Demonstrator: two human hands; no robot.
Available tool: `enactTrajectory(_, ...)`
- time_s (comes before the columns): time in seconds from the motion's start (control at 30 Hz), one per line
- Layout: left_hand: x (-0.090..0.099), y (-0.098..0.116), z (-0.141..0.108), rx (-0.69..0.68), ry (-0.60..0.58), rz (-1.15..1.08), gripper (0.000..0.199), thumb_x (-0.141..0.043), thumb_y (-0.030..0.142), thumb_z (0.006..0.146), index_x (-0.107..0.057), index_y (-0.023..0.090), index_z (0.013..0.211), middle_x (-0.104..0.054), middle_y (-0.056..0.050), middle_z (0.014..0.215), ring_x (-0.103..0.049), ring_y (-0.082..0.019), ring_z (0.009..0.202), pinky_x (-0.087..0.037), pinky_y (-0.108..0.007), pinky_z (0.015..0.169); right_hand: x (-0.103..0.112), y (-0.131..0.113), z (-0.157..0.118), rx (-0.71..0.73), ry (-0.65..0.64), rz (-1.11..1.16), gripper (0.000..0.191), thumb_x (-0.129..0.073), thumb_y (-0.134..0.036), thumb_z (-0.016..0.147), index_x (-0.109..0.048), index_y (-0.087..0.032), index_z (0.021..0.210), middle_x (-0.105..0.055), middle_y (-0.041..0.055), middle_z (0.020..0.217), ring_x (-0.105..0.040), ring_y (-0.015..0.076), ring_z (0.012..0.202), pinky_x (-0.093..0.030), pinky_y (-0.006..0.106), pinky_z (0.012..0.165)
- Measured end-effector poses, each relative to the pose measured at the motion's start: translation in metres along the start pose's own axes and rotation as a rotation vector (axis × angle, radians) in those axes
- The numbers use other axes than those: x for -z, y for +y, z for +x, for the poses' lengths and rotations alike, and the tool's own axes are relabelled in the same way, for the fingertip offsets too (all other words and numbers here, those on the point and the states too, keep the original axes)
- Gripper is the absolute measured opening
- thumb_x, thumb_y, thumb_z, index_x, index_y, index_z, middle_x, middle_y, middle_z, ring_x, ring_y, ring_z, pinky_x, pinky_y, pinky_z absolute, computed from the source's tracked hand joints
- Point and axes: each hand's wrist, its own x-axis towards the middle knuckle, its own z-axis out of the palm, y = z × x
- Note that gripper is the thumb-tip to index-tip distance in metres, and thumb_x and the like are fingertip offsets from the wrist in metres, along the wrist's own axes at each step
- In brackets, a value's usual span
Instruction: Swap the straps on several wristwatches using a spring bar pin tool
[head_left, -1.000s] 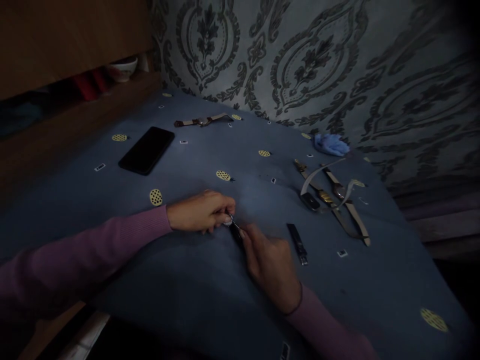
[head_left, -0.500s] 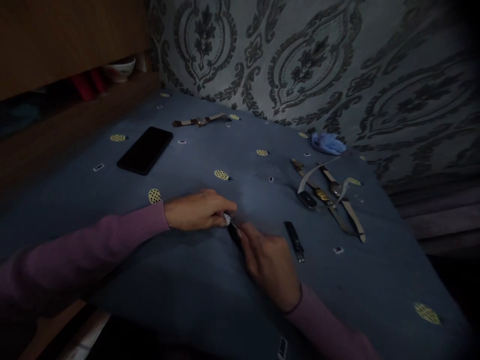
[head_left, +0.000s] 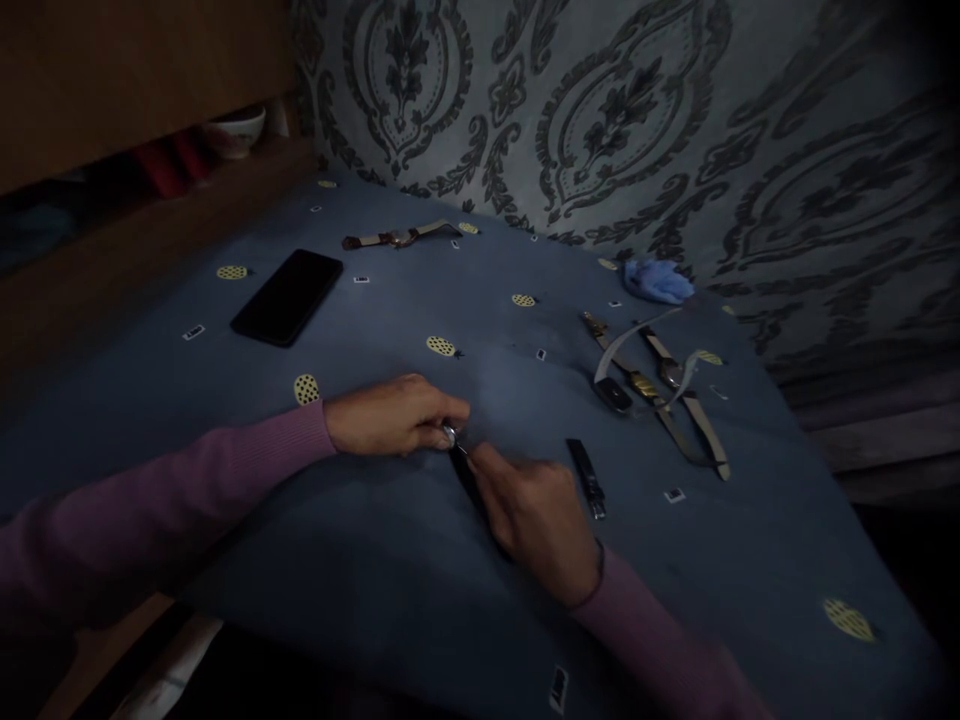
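My left hand (head_left: 405, 415) pinches a small watch (head_left: 450, 436) by its shiny case, close to the table. A dark strap (head_left: 474, 490) runs from the case down towards my right hand, which partly hides it. Closed around a thin metal tool (head_left: 463, 452), my right hand (head_left: 536, 515) holds its tip against or very near the watch case. Most of the tool is covered by the fingers, so its kind does not show. A loose black strap piece with a buckle (head_left: 586, 477) lies to the right of my right hand.
Several watches, one with a gold case (head_left: 643, 387), lie at the right by a crumpled blue cloth or bag (head_left: 658, 281). Further back is another wristwatch (head_left: 400, 238), with a black phone (head_left: 289, 297) at the left. A wooden shelf (head_left: 247, 180) and patterned wall border the table.
The view has shifted slightly. My right hand has tilted a little, showing more of the dark strap below the watch. Both hands keep their hold.
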Motion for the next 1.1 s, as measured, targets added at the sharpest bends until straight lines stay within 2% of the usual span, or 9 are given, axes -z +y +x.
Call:
enactTrajectory(0.33,-0.008,-0.006,-0.005,-0.052,0.095,-0.021,0.016,-0.053,0.013,0.086,-0.046,0.018,0.072,-0.044,0.007,0.056,-0.049,-0.009,0.054,-0.033,-0.020,0.058,0.002,-0.004,0.004,-0.058,-0.084,0.006,0.029,-0.038,-0.021,0.095,-0.063,-0.018,0.080,-0.056,-0.0005,0.045,-0.049,0.0135,0.039,-0.018,0.027,0.048)
enactTrajectory(0.57,-0.009,-0.005,-0.010,-0.098,0.130,-0.033,0.020,-0.048,0.015,0.086,-0.040,0.019,0.069,-0.043,0.006,0.057,-0.048,-0.010,0.056,-0.034,-0.020,0.059,0.003,-0.009,0.007,-0.111,-0.081,0.104,0.030,-0.037,-0.021,0.096,-0.062,-0.018,0.080,-0.055,-0.0007,0.047,-0.050,0.0135,0.039,-0.021,0.026,0.047)
enactTrajectory(0.7,-0.009,-0.008,-0.010,-0.108,0.125,-0.035,0.020,-0.049,0.014,0.087,-0.040,0.019,0.069,-0.042,0.007,0.056,-0.048,-0.009,0.053,-0.035,-0.020,0.058,0.003,-0.011,0.007,-0.146,-0.088,0.164,0.030,-0.037,-0.021,0.096,-0.062,-0.018,0.080,-0.056,-0.0007,0.048,-0.051,0.0130,0.040,-0.023,0.026,0.048)
enactTrajectory(0.9,-0.006,-0.012,-0.006,-0.006,0.051,-0.109,0.016,-0.051,0.016,0.088,-0.043,0.019,0.075,-0.047,0.008,0.059,-0.052,-0.007,0.045,-0.038,-0.018,0.053,-0.001,-0.009,0.007,-0.101,-0.040,0.088,0.030,-0.037,-0.021,0.096,-0.063,-0.017,0.081,-0.058,0.0002,0.048,-0.050,0.0130,0.040,-0.023,0.026,0.048)
enactTrajectory(1.1,-0.003,-0.010,-0.008,-0.033,0.036,-0.007,0.007,-0.050,0.018,0.092,-0.054,0.018,0.086,-0.051,0.007,0.060,-0.053,-0.007,0.047,-0.039,-0.018,0.056,-0.003,-0.009,0.008,-0.067,0.013,0.049,0.032,-0.036,-0.020,0.096,-0.062,-0.017,0.078,-0.057,0.0000,0.046,-0.048,0.0121,0.038,-0.022,0.026,0.047)
